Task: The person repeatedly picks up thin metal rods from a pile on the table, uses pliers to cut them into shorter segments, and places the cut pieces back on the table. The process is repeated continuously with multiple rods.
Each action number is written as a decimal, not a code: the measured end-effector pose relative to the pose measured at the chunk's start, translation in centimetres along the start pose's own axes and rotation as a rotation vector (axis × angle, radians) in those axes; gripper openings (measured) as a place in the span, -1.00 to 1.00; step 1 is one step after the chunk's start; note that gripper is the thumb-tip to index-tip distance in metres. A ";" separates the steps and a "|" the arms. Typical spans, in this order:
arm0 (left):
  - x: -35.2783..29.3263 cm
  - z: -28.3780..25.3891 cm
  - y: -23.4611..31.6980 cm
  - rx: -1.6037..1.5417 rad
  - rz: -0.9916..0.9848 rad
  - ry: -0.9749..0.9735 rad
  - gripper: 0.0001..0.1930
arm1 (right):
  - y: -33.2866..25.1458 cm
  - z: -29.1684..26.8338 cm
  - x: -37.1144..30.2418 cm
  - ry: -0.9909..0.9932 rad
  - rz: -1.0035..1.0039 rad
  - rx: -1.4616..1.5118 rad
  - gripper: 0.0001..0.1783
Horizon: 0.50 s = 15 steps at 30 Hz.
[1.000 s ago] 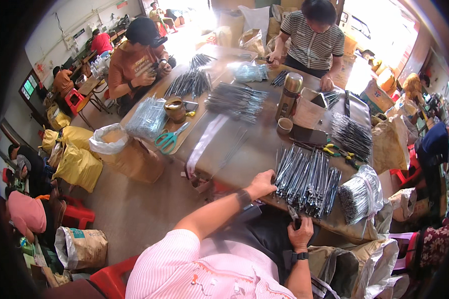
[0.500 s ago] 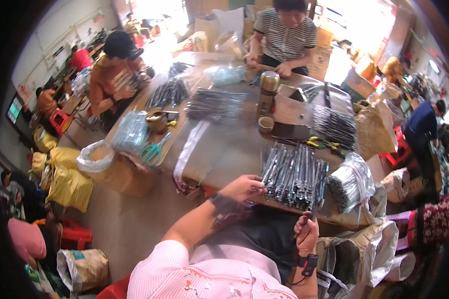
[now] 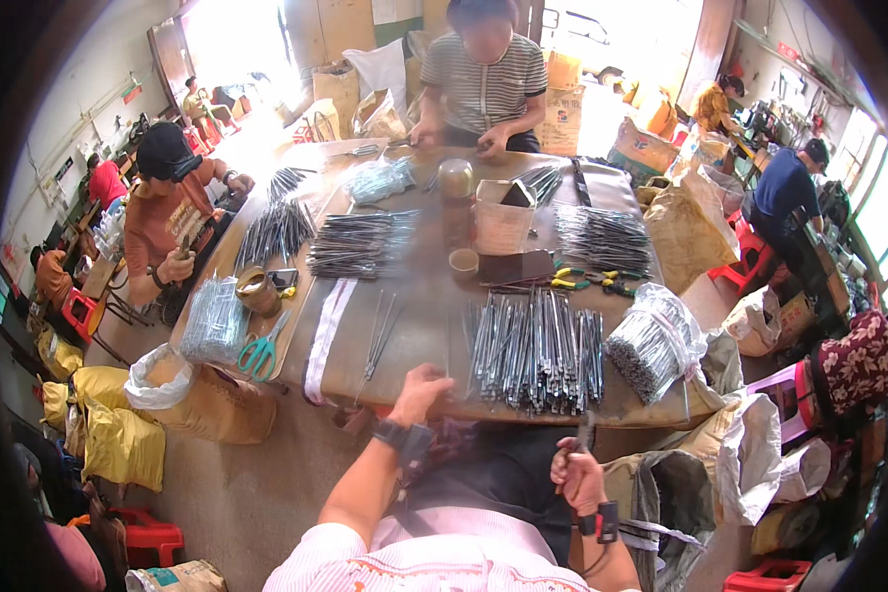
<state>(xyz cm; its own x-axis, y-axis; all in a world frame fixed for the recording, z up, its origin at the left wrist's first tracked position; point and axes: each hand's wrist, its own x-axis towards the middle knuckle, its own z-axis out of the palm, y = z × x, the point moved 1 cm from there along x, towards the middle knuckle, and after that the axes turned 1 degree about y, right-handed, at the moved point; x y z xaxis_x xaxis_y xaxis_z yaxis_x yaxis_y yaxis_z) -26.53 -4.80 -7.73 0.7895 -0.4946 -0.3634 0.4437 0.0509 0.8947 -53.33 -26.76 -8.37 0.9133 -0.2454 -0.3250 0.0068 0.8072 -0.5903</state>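
Note:
My left hand point(image 3: 424, 395) is at the table's near edge, left of a pile of thin metal strips point(image 3: 535, 350). Its fingertips are drawn together; whether anything lies between them I cannot make out. My right hand point(image 3: 579, 476) is over my lap, closed round a slim plier-like tool point(image 3: 587, 431), metal end up; its exact kind is blurred. A few loose strips point(image 3: 383, 331) lie on the table beyond my left hand. To the right of the pile rests a plastic-wrapped bundle of strips point(image 3: 656, 345).
Yellow-handled pliers point(image 3: 572, 279), a cup point(image 3: 464, 263), a flask point(image 3: 456, 202) and teal scissors point(image 3: 260, 357) lie or stand on the table point(image 3: 414, 296). More strips point(image 3: 360, 244) lie farther back. Two people sit around it. Open sacks point(image 3: 661, 493) stand beside my right arm.
My left hand has moved left, away from the pile. My right hand and its tool have dropped away from the pile's edge. The view has shifted, and the loose strips on the left now show clearly.

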 end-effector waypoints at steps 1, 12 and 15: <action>0.7 -0.3 -0.4 0.040 0.017 -0.023 -0.78 | 0.6 -0.1 0.6 0.080 0.032 -0.202 -0.65; 1.6 -0.6 -0.7 0.268 0.079 -0.076 -0.76 | 4.7 2.0 -0.1 0.101 -0.562 -1.393 -0.74; 1.1 -0.4 0.0 0.255 0.056 -0.077 -0.76 | 6.0 2.8 -0.5 0.018 -0.925 -1.633 -0.63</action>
<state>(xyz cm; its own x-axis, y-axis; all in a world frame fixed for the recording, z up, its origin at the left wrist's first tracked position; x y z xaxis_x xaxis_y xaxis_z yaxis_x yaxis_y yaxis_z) -25.47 -4.95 -8.21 0.7707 -0.5623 -0.2998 0.2717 -0.1355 0.9528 -52.59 -20.23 -9.67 0.8448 -0.2612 0.4670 0.0768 -0.8045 -0.5890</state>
